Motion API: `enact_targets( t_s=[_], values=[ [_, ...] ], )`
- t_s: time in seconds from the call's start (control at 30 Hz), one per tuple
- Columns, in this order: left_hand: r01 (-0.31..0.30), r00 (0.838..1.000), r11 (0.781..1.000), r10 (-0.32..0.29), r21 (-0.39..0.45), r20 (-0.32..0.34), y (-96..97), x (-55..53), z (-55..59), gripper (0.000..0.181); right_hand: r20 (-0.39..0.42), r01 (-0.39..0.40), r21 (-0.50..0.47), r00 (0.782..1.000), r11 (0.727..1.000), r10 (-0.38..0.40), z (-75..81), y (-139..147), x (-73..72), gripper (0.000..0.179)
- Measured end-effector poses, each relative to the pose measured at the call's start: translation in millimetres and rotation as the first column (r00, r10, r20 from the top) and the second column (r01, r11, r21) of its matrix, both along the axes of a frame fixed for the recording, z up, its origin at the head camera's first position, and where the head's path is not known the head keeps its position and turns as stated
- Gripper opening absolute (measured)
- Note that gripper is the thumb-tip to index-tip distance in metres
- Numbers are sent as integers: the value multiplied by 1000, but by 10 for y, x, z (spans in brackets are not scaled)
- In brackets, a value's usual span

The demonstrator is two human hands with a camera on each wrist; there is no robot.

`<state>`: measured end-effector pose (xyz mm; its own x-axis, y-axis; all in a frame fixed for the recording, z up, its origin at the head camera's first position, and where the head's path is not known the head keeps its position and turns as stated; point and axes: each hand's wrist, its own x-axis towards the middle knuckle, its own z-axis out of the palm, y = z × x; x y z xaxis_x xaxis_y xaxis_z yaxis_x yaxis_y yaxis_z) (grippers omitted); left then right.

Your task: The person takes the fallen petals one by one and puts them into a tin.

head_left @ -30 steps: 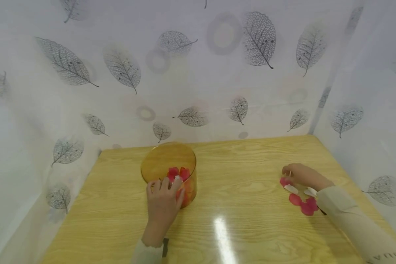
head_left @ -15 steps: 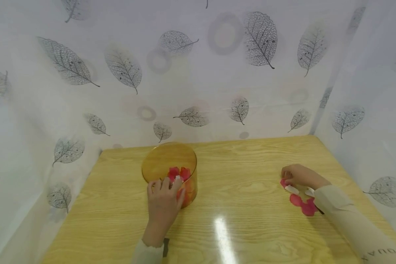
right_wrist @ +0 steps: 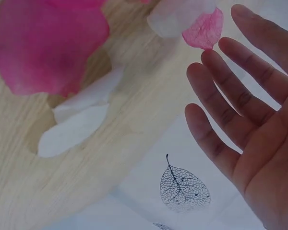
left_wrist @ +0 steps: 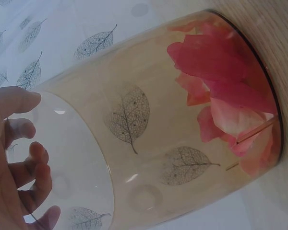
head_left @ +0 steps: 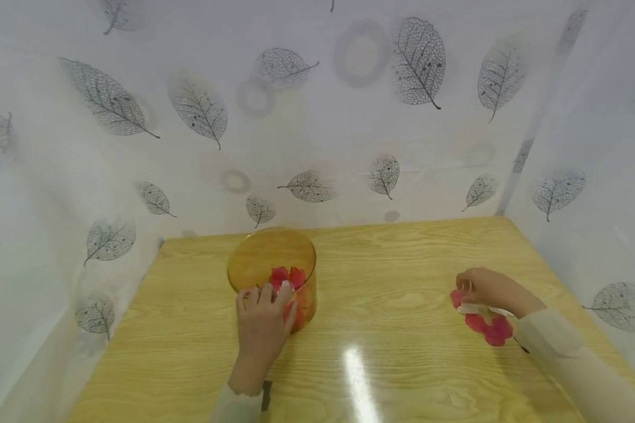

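Note:
An amber glass vase stands on the table, pink, peach and white petals and thin stems at its bottom. My left hand holds its rim, fingers curled over the edge, the petals well below them in the left wrist view. At the right, my right hand hovers over loose pink petals and white petals. Its fingers are extended and spread in the right wrist view, the tips right at a small pink petal. A dark thin stem pokes out beside my right sleeve.
The wood-grain table ends at a pale curtain printed with leaf skeletons, which closes off the back and both sides. A bright light reflection lies on the tabletop between the arms.
My right hand has shifted slightly right and lifted a little, and the white petals beneath it look displaced. My left hand and the vase stay in place.

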<state>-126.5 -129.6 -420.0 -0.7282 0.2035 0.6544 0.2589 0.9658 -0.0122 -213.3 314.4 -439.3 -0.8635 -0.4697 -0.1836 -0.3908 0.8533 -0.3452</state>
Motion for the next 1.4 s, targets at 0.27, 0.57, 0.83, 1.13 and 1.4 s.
enact_targets(
  t_s=[0.27, 0.57, 0.83, 1.13, 1.4],
  values=[
    [1, 1000, 1000, -1, 9, 3, 10, 6, 13, 33, 2, 5, -31, 1000, 1000, -5, 38, -12, 214, 18],
    [2, 1000, 1000, -2, 4, -10, 1, 7, 16, 32, 9, -11, -32, 1000, 999, 12, -125, 22, 248, 11],
    [-5, 1000, 1000, 5, -2, 6, -6, 0, -4, 30, -49, 4, -3, 999, 1000, -4, -135, -3, 200, 10],
    [-1, 1000, 1000, 1, -1, -14, -7, -7, -15, 31, -273, -107, 56, 955, 993, 119, 322, -245, -22, 10],
    [8, 999, 1000, -9, -10, -52, -12, -16, -9, 36, -499, -306, 0, 825, 952, 265, 937, -1189, -190, 6]
  ],
)
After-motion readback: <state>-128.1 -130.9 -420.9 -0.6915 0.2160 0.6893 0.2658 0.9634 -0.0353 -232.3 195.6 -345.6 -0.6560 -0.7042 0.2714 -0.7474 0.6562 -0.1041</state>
